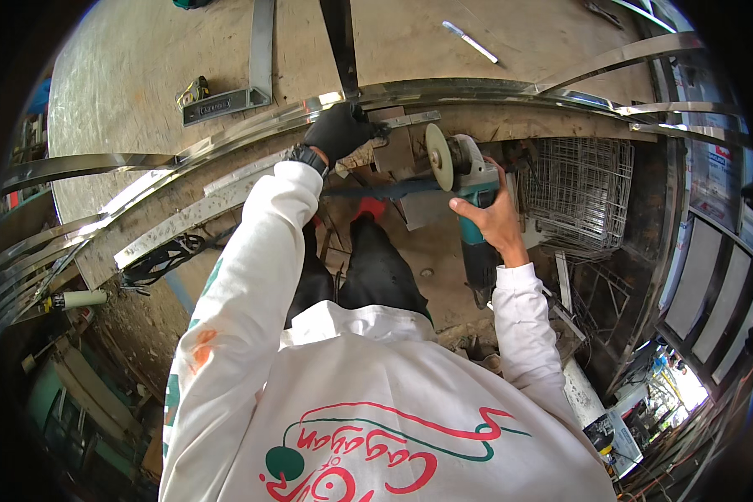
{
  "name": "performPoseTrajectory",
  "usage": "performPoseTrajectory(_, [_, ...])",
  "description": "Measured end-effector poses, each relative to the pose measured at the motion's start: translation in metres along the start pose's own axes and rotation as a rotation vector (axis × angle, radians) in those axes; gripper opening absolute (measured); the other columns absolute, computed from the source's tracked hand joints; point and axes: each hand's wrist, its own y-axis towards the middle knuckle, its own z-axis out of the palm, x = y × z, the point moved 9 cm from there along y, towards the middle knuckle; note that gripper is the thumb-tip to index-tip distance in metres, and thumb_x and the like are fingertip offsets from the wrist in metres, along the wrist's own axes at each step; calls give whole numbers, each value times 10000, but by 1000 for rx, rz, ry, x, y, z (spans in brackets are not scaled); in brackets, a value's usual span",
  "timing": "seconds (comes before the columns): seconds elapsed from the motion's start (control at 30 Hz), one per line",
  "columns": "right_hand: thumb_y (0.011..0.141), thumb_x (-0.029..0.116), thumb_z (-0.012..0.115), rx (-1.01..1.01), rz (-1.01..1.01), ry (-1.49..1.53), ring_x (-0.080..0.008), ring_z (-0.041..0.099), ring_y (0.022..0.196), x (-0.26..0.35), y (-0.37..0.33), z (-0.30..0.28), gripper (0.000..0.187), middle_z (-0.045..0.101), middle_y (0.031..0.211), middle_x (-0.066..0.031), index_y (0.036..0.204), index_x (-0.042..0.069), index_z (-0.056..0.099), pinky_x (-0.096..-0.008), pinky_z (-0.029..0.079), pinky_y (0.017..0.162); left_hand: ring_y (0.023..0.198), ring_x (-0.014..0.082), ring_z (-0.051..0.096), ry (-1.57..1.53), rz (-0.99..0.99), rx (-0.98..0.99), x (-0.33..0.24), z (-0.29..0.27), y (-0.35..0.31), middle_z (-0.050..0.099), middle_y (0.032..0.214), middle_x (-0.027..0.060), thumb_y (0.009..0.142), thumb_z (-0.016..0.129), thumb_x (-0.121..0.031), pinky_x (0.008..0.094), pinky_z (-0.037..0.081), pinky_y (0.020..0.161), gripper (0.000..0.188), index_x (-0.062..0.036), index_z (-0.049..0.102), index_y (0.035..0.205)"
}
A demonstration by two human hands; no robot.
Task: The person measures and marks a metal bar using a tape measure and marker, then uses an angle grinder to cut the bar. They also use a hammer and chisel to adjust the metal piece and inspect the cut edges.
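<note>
My bare right hand (495,219) is wrapped round the body of a teal and grey angle grinder (477,180). Its pale disc (439,157) faces left, apart from the metal frame. On my left hand (340,132) is a black glove, with a dark watch at the wrist. That hand rests at the near edge of a shiny metal frame (217,144), beside the foot of an upright bar (340,50). The gloved fingers are dark and bunched, so what they hold, if anything, cannot be made out.
On the wooden table (418,58) lie a metal square (226,105), a tape measure (194,89) and a white marker (470,43). A wire basket (579,188) stands to the right of the grinder. A long, spattered metal bar (180,217) lies under my left forearm.
</note>
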Motion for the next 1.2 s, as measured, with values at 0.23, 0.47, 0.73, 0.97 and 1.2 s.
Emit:
performPoseTrajectory(0.23, [717,328,925,-40,36,-90,-327,676,1184,-15,10,11,995,691,1292,-212,1519,33,413,-389,505,1035,844,332,722,78,-95,154,-11,1,5,761,937,187,860,829,-473,426,551,809,539,-36,733,1160])
performPoseTrajectory(0.47, [739,261,897,-46,58,-123,-241,644,1101,-7,13,18,882,672,1229,-146,1457,6,453,-357,505,1000,958,428,725,146,-56,36,-16,1,0,762,992,223,897,771,-508,470,560,850,542,-38,728,1163])
performPoseTrajectory(0.73, [716,310,919,-53,54,-96,-323,690,1140,-16,15,20,972,713,1232,-215,1493,4,420,-389,512,1023,984,459,695,190,-38,151,-13,10,-1,730,1000,267,957,690,-538,510,546,836,505,-64,750,1119])
performPoseTrajectory(0.97, [716,309,919,-56,65,-93,-317,688,1152,-12,15,22,975,713,1233,-219,1491,-5,419,-383,511,1027,1022,427,723,220,-63,146,13,24,10,758,1025,256,872,735,-531,479,567,887,557,-3,777,1046])
performPoseTrajectory(1.2, [716,313,920,-52,72,-98,-334,689,1156,-14,16,22,981,713,1234,-225,1495,-5,416,-385,510,1030,958,421,739,150,-55,101,9,19,8,756,967,261,868,738,-549,478,573,842,568,-4,776,1026])
